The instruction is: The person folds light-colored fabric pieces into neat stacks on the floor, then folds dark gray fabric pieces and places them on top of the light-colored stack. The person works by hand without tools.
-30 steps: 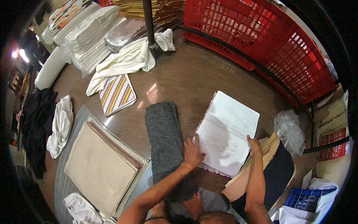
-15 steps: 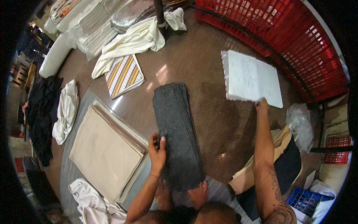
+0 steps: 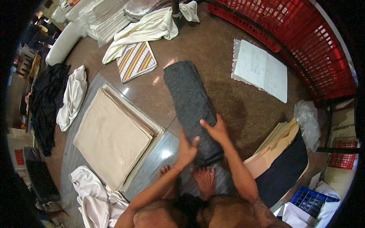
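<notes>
We are looking down at a polished brown stone floor (image 3: pixel 213 45) crowded with laundry and folded cloth. At the middle of it lies a dark grey towel (image 3: pixel 190 102), folded into a long strip that runs from about twelve o'clock down to our feet at six.

Both hands work its near end. Our left hand (image 3: pixel 186 149) presses the strip's left edge, fingers straight and close together, thumb lifted, gripping nothing. Our right hand (image 3: pixel 215 129) lies flat on top of the towel, fingers spread and released.

The towel looks thick and napped, charcoal all over, with no pattern that we can make out. We judge it soft and limp, with some weight in its layers and not slippery; it would sag if lifted by one corner, so the two near corners or the folded edge seem the best places to hold.

At nine o'clock sits a stack of beige cloths (image 3: pixel 114 136); at eleven, a striped folded cloth (image 3: pixel 136 60) below a crumpled cream sheet (image 3: pixel 144 32). A white packet (image 3: pixel 260 70) lies at two o'clock beside a red plastic crate (image 3: pixel 319 49). At four o'clock, tan and black folded pieces (image 3: pixel 281 159) rest near a clear plastic bag (image 3: pixel 308 125).
</notes>
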Tool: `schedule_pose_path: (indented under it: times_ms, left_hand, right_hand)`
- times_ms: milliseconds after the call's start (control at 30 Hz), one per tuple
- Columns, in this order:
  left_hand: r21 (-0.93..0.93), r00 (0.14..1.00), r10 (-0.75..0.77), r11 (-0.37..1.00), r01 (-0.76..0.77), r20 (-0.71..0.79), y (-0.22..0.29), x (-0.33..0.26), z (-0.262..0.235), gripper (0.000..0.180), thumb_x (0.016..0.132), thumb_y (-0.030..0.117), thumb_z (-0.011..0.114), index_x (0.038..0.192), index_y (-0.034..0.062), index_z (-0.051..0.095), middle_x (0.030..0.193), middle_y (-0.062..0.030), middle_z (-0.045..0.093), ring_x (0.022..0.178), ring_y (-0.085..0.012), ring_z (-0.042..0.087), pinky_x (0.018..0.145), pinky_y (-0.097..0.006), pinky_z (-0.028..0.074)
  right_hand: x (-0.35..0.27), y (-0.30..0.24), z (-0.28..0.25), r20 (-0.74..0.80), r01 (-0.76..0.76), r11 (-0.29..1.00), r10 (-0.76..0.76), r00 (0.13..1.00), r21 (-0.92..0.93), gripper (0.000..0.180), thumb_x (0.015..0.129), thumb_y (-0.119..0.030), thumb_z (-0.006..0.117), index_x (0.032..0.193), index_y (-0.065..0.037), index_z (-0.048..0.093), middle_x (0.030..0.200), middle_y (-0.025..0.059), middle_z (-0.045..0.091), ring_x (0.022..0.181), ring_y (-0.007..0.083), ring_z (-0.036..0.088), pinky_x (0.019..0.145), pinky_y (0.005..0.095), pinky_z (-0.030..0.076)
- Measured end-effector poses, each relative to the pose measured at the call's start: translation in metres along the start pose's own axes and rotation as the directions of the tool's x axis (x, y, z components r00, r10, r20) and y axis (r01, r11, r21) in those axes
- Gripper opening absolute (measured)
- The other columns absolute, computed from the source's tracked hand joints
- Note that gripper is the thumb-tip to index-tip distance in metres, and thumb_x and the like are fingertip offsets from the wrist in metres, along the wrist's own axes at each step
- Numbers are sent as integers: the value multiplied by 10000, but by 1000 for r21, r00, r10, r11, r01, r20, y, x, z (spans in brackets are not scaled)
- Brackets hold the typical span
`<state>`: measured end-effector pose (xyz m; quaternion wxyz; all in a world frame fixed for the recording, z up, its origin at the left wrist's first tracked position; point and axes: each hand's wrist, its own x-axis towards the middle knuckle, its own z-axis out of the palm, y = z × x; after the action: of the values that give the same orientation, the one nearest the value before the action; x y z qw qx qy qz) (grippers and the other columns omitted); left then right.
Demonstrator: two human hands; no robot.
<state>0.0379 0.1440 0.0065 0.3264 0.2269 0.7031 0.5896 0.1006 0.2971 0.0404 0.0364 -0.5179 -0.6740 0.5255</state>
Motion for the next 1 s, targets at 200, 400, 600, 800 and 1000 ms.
schedule_pose_path:
  times_ms: [200,400,600,800,1000]
  left_hand:
    - [74,988,16,997,-27,151,3,-11,36,631,914,364,601,1322,-63,378,1264,-270,505,1161,-407,505,1013,-423,376]
    - [126,994,73,990,-63,-78,-18,-25,-2,357,969,294,488,1032,-20,645,957,-211,656,935,-308,602,845,-399,460]
    - [15,980,1,1000,2,-198,-5,1,-10,255,922,196,596,1091,8,634,1000,-115,667,890,-186,609,819,-329,482]
    - [-104,917,-381,913,394,122,-34,15,-10,469,918,417,612,1135,1,625,1062,-95,661,989,-183,604,887,-316,465]
    - [-10,966,-223,974,226,133,-45,-32,-11,555,953,525,484,1290,96,581,1240,-132,602,1109,-229,570,968,-357,435]
  right_hand:
    - [11,28,-43,-139,159,881,-243,960,-446,1018,705,-649,702,1401,15,367,1407,293,389,1292,431,406,1043,485,359]
    - [-45,12,6,-70,168,796,-255,964,-582,1336,541,-688,785,1509,-96,80,1469,323,179,1362,498,179,1062,664,158]
    - [-36,13,-4,-88,145,860,-214,973,-489,1275,565,-566,839,1489,-44,132,1369,278,318,1273,447,317,1061,598,228]
    - [-35,12,-3,-74,71,780,-148,986,-621,1278,546,-580,838,1491,-76,140,1388,307,311,1289,473,324,1045,612,263]
    - [-56,-8,20,-20,98,749,-147,989,-655,1238,555,-522,849,1488,-70,171,1442,331,262,1323,485,301,1063,590,282]
